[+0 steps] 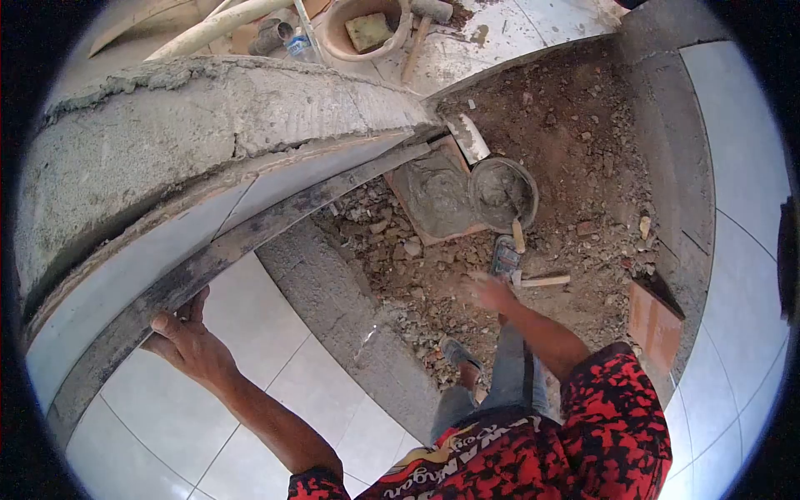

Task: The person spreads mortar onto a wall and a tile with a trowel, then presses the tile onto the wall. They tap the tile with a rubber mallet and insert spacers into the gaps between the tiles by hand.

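Note:
My left hand (193, 343) is at the lower edge of a long, straight, dark bar (275, 215), thumb and fingers closed on it. The bar lies along the tiled face (250, 200) of a low, curved concrete wall. My right hand (489, 293), smeared by motion, hangs over the rubble with its fingers apart and nothing visible in it. Close to it are a hammer (543, 281) with a pale wooden handle and my sandalled foot (505, 257). Beyond stands a bucket of wet mortar (533, 187), a wooden tool handle (518, 237) sticking out over its rim.
Wet mortar (433, 196) lies on a flat board beside the bucket, near a white pipe piece (468, 137). A reddish tile (654, 325) leans at right. Behind the wall are a tub (333, 37) with a sponge, a mallet (417, 46) and a plastic bottle (298, 46).

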Available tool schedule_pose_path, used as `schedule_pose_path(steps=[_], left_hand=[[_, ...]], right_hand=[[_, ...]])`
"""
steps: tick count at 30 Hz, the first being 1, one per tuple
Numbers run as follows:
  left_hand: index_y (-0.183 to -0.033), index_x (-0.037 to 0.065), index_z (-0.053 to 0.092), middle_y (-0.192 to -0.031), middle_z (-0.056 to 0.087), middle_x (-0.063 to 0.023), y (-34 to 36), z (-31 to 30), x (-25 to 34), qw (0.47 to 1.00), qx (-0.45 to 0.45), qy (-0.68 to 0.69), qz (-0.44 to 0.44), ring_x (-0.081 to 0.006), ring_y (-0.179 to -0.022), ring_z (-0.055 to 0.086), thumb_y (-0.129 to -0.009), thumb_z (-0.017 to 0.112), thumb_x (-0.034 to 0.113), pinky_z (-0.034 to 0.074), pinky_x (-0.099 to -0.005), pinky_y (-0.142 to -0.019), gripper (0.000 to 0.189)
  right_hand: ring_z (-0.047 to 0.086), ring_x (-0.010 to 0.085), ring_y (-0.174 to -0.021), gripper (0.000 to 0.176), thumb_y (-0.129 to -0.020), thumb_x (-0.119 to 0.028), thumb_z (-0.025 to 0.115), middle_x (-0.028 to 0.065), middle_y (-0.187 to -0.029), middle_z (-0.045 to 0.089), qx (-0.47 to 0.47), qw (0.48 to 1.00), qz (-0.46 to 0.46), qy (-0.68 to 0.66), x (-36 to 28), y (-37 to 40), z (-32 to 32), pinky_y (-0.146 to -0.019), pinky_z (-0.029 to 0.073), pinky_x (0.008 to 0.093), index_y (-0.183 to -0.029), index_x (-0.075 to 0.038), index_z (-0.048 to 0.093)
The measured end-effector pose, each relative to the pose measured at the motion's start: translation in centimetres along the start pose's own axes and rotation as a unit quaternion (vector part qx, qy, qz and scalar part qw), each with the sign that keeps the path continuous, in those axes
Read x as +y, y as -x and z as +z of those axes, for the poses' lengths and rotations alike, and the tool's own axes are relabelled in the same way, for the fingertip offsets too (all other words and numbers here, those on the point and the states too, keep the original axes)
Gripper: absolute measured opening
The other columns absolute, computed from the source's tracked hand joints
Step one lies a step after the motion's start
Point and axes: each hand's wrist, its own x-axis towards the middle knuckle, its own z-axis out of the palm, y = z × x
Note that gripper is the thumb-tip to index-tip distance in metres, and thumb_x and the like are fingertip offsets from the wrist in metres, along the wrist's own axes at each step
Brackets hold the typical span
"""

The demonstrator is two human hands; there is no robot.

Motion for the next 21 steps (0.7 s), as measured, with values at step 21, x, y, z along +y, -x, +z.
schedule_pose_path(steps=[21], left_hand=[[-0.128, 0.003, 0.012, -0.119, 0.036, -0.0193, 0.0, -0.6, -0.4, 0.992, -0.028, 0.118, 0.032, -0.0274, -0.096, 0.052, -0.087, 0.049, 0.032, 0.053, -0.0393, -0.074, 0.062]], right_hand=[[0.06, 0.0226, -0.077, 0.031, -0.078, -0.023, 0.055, 0.0126, -0.09, 0.06, 0.185, 0.973, -0.043, 0.134, -5.7, 12.8, -2.0, -0.068, 0.048, 0.0365, -0.105, -0.006, 0.056]])
